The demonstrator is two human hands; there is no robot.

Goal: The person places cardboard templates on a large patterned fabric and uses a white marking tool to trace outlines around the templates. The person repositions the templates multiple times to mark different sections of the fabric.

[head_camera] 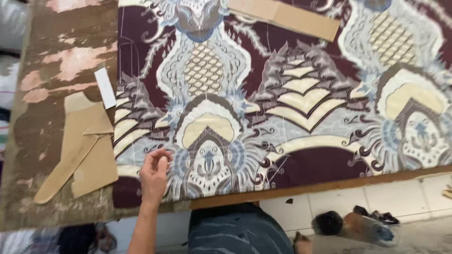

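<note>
A large patterned cloth in maroon, cream and pale blue lies spread flat over a worn brown table. My left hand rests on the cloth near its front left corner, fingers curled together as if pinching the fabric or something very small; what it holds is too small to see. My right hand is out of view. Just left of my left hand lie brown cardboard pattern pieces on the bare tabletop.
A white strip lies at the cloth's left edge. A long cardboard strip rests on the cloth at the top. The table's front edge runs above a white tiled floor with dark objects.
</note>
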